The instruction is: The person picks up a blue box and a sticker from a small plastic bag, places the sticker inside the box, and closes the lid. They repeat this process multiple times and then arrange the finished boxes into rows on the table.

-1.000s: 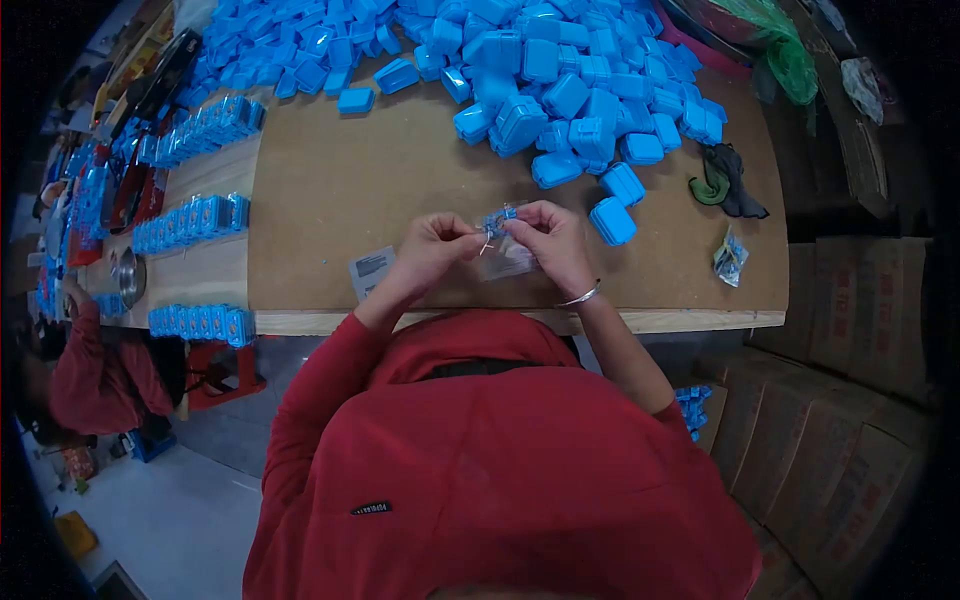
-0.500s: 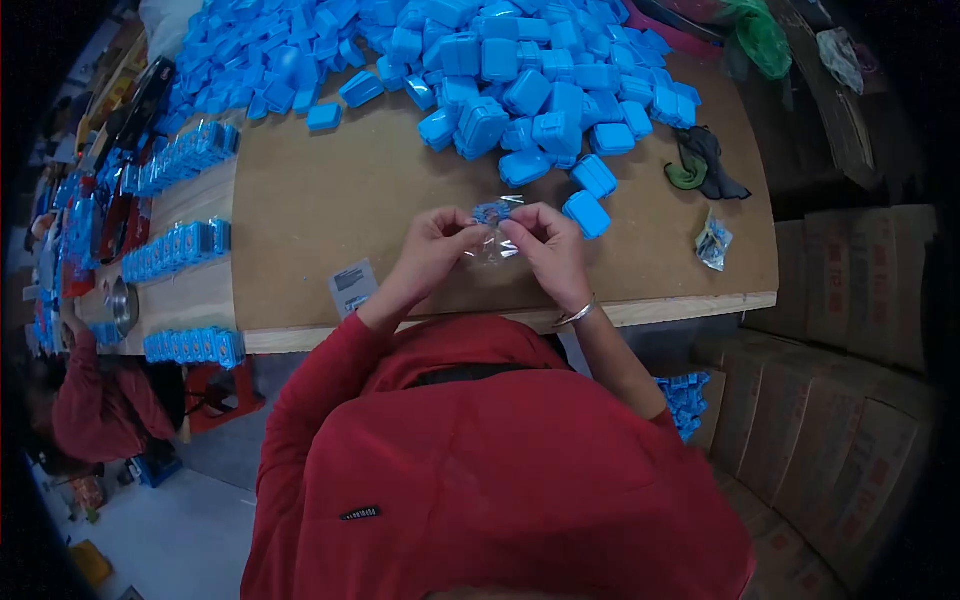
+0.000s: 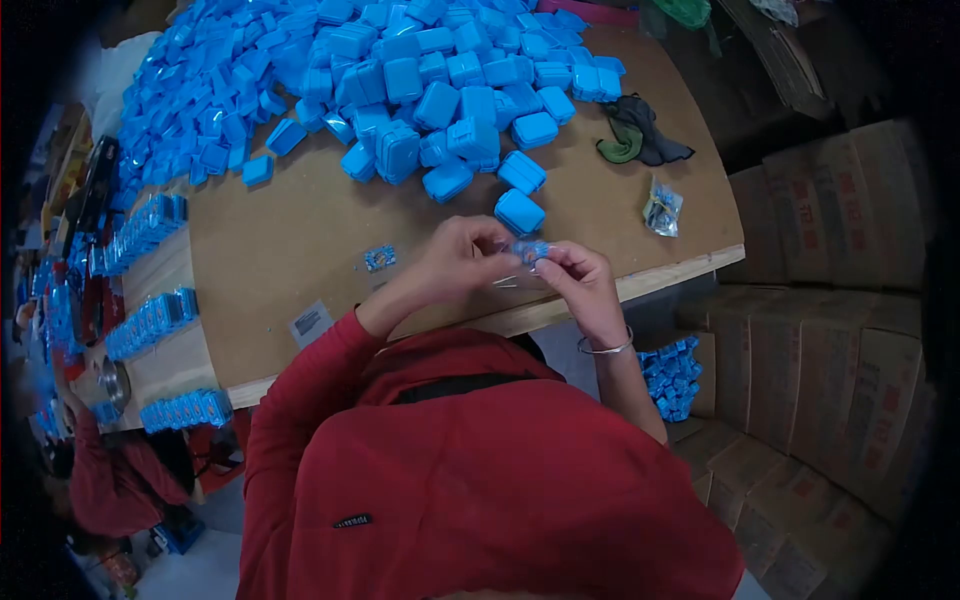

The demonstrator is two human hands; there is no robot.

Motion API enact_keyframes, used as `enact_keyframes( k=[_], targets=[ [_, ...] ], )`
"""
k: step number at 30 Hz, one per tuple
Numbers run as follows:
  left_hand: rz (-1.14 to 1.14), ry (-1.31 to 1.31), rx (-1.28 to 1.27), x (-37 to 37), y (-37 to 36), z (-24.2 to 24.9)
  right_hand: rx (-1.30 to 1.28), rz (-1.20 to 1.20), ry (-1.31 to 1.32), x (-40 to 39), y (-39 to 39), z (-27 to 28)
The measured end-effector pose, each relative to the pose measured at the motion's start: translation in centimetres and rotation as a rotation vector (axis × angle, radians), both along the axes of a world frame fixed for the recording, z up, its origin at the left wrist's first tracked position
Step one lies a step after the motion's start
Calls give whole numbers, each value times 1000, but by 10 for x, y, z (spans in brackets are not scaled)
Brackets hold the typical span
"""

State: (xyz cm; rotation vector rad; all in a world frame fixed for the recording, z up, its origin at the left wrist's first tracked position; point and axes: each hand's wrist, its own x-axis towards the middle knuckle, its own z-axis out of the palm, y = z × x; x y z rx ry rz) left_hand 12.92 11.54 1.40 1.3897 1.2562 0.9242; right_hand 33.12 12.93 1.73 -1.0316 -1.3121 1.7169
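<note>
Brown board surface (image 3: 330, 215), set over a paler wooden top, cardboard cartons (image 3: 830, 210) stacked to the right.

Item held: small blue piece (image 3: 528, 249) with a scrap of clear wrap, lifted just above the near edge of the surface, between both hands. Left hand (image 3: 460, 262): fingers closed, pinching the piece from its left side. Right hand (image 3: 585, 285): fingers closed on its right side, a metal bangle (image 3: 603, 348) on the wrist. Exact form of the piece too small to tell.

Handling, by judgement: very light, easily dropped; the wrap thin, soft and likely slippery, so a fingertip pinch at the edges suits better than a full grip.

Also on the surface: large heap of blue cases (image 3: 400, 70) at the far side, one blue case (image 3: 520, 211) lying just beyond the hands; a small blue packet (image 3: 379, 258) left of them; a printed slip (image 3: 311, 322) near the front edge; a dark cloth (image 3: 640, 130); a crinkled clear bag (image 3: 662, 208); rows of blue packs (image 3: 150, 320) standing at the left.

Below right: more blue pieces in a carton (image 3: 670, 375). Another person in red (image 3: 110, 485) at lower left.
</note>
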Motion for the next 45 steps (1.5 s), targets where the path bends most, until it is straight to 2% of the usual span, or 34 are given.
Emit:
enact_keyframes(
  k=[1,2,5,8,11,14,17,20,23,26,29,32,35,38,41,45],
  targets=[
    [50,-132,4,5,9,-8,4,-12,-24,8,3,1],
    [188,-131,79,10,20,-19,41,-71,21,14,7,0],
    [327,557,404,24,41,-43,129,-193,-102,36,18,-13],
    [234,503,378,37,41,-51,279,-237,-230,46,23,-43],
    [51,247,-3,27,38,-43,226,-200,-216,43,20,-47],
    [173,-248,-39,18,26,-68,218,-118,-224,30,19,-36],
    [327,-430,-218,4,9,-24,258,-20,-174,14,19,-25],
    [345,-585,-257,-17,1,-22,318,85,-141,-3,17,-20],
    [383,-581,-227,-28,-10,-15,325,174,-114,-20,16,-15],
    [394,-588,-208,-33,-22,-8,344,104,-87,-35,13,-14],
    [369,-604,-163,-37,-34,-9,193,79,2,-42,13,-2],
    [348,-597,-88,-40,-40,-8,206,79,52,-49,11,1],
    [370,-554,-112,-43,-45,7,184,128,1,-49,9,-2],
    [345,-555,-51,-44,-49,4,133,130,115,-54,5,7],
    [292,-534,-71,-46,-54,12,155,137,105,-58,2,14],
    [313,-626,-77,-49,-58,18,134,119,105,-68,0,21]
  ],
)
